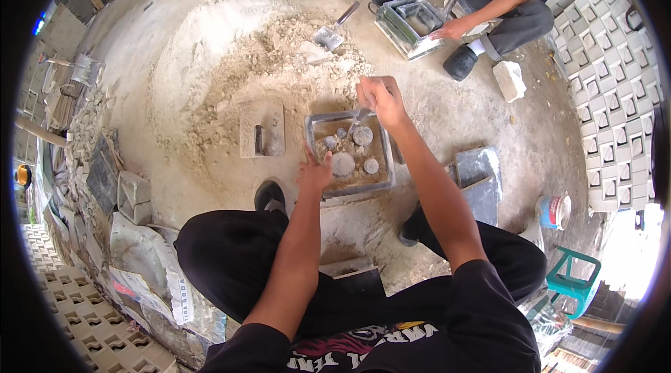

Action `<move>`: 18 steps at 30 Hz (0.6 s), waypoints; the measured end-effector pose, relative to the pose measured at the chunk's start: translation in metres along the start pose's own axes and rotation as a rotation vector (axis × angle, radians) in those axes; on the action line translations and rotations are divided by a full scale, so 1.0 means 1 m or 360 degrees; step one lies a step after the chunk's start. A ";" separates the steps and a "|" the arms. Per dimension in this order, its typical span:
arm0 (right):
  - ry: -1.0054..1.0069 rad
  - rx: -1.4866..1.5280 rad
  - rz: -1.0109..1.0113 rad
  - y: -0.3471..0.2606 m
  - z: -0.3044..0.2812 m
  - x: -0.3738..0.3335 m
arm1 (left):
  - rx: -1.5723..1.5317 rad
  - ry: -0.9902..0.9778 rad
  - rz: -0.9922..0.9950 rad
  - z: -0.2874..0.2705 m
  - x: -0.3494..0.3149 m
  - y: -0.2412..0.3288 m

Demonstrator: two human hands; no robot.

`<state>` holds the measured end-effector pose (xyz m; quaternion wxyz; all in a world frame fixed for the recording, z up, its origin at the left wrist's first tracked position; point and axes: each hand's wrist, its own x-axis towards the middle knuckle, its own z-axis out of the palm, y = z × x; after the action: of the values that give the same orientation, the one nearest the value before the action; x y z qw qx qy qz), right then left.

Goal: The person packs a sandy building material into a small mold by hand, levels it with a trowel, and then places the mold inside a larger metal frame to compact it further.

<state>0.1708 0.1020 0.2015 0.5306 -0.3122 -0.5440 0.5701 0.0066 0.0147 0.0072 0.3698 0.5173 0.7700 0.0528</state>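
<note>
In front of me on the floor lies a rectangular metal mould (pixel 388 156) with a sandy, crumbly mix inside. Several round grey discs (pixel 342 164) of different sizes sit within it. My left hand (pixel 314 171) grips the mould's left rim, thumb over the inner side. Above the far right part, my right hand (pixel 381 102) is closed round the handle of a small trowel (pixel 359 120). Its blade points down into the mix beside a disc near the far rim; the tip is hard to make out.
Left of the mould lies a flat plastering float (pixel 262 128). Beyond spreads a heap of pale powder (pixel 231 44) with another trowel (pixel 327 37) on it. At far right, a co-worker's hand (pixel 453 27) rests by a second mould (pixel 405 23). Grey plates (pixel 479 174) and a bucket (pixel 553 212) stand right.
</note>
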 end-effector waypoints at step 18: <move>0.0006 -0.0188 0.0189 0.016 0.006 -0.043 | -0.0099 0.0000 0.0055 0.007 0.011 -0.004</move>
<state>0.1711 0.0623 0.1778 0.4775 -0.3758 -0.5562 0.5670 0.0058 0.0204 -0.0052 0.3847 0.5186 0.7590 0.0832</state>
